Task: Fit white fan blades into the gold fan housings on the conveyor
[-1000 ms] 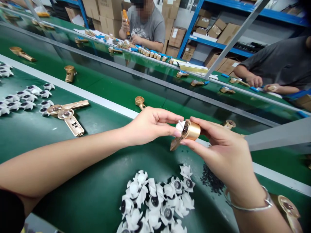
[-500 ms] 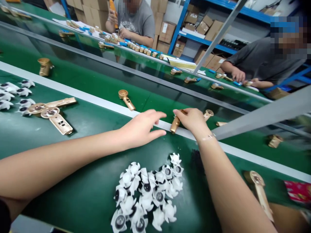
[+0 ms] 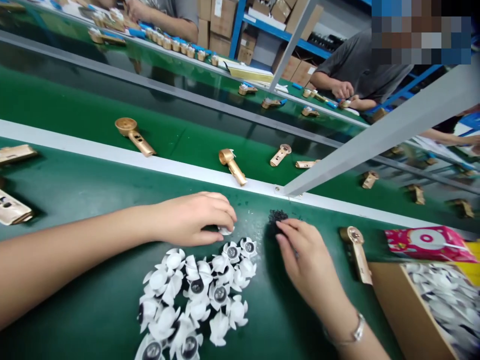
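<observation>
My left hand (image 3: 200, 217) is closed around a small white fan impeller (image 3: 226, 230), mostly hidden under the fingers. Just below it lies a heap of white fan impellers (image 3: 198, 305), some showing dark round hubs. My right hand (image 3: 305, 250) is at a small pile of tiny black parts (image 3: 277, 217), thumb and index finger brought together; whatever is between them is too small to make out. Beyond both hands, a gold handheld-fan housing (image 3: 235, 170) rests at the white strip (image 3: 180, 165), partly over the green belt.
Another gold fan housing (image 3: 135, 137) lies on the belt at left. A slanted grey post (image 3: 375, 135) rises right of centre. At right are a gold housing (image 3: 358, 252), a pink packet (image 3: 427, 242) and a cardboard box (image 3: 405, 305) of white parts. Co-workers sit across the line.
My right hand has let go of the gold housing and come down to the black parts. My left hand has drawn back and closed on a white impeller. The view has turned right.
</observation>
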A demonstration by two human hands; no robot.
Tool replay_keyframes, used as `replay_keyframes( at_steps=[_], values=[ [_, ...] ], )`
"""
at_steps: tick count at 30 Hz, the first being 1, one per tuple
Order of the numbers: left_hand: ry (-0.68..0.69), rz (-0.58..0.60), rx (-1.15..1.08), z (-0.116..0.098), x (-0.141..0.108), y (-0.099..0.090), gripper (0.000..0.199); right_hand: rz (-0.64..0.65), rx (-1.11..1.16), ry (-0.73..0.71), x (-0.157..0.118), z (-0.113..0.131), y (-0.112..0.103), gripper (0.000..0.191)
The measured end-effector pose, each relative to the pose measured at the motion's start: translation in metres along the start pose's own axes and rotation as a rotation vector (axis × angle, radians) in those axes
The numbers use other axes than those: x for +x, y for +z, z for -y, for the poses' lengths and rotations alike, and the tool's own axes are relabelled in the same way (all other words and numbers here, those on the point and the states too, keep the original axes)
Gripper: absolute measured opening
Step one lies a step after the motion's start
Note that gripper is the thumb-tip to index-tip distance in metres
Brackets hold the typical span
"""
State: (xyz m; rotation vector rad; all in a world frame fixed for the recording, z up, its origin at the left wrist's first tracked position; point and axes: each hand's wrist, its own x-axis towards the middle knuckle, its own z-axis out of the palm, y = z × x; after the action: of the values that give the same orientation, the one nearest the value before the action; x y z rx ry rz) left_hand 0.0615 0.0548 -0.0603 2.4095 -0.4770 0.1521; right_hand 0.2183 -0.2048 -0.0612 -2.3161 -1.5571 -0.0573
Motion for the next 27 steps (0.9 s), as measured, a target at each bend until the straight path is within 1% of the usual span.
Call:
replay_keyframes(
  at_steps=[3,5,8,10,11,13,15,17,19,20,22,23,25,27],
  values=[
    [-0.025,-0.025,-0.003,0.006,-0.004,0.0,0.019,0.131,-0.169,-0.123,-0.025,0.011,0.012,0.051],
    [-0.028,-0.033,0.005,0.008,-0.004,0.001,0.02,0.203,-0.268,-0.186,-0.033,0.014,0.014,0.061],
    [-0.026,-0.033,0.026,0.008,-0.004,0.004,0.02,0.179,-0.32,-0.143,-0.035,0.01,0.012,0.066],
    [-0.045,-0.013,0.06,0.006,-0.004,0.004,0.024,0.156,-0.33,-0.103,-0.033,0.004,0.01,0.067],
    [-0.06,0.001,0.087,0.005,-0.004,0.003,0.027,0.158,-0.329,-0.106,-0.033,0.002,0.009,0.067],
    [-0.096,0.04,0.151,0.002,-0.005,0.002,0.034,0.166,-0.323,-0.145,-0.035,-0.001,0.008,0.064],
    [-0.135,0.081,0.2,-0.002,-0.006,0.001,0.038,0.132,-0.31,-0.17,-0.04,-0.001,0.008,0.061],
    [-0.176,0.116,0.214,-0.005,-0.005,0.001,0.043,0.039,-0.245,-0.139,-0.043,-0.001,0.007,0.054],
    [-0.205,0.138,0.217,-0.007,-0.003,0.002,0.05,-0.064,-0.127,-0.092,-0.043,-0.002,0.005,0.039],
    [-0.211,0.143,0.223,-0.007,-0.002,0.003,0.053,-0.095,-0.072,-0.08,-0.041,-0.002,0.005,0.03],
    [-0.216,0.148,0.244,-0.008,-0.001,0.005,0.049,-0.098,-0.01,-0.079,-0.036,-0.004,0.005,0.016],
    [-0.217,0.147,0.25,-0.008,-0.001,0.005,0.044,-0.082,-0.005,-0.085,-0.033,-0.004,0.005,0.012],
    [-0.231,0.142,0.24,-0.008,-0.001,0.005,0.038,-0.045,-0.013,-0.098,-0.027,-0.005,0.005,0.009],
    [-0.252,0.133,0.219,-0.01,-0.002,0.004,0.037,-0.016,-0.026,-0.126,-0.021,-0.005,0.004,0.01]
  ],
)
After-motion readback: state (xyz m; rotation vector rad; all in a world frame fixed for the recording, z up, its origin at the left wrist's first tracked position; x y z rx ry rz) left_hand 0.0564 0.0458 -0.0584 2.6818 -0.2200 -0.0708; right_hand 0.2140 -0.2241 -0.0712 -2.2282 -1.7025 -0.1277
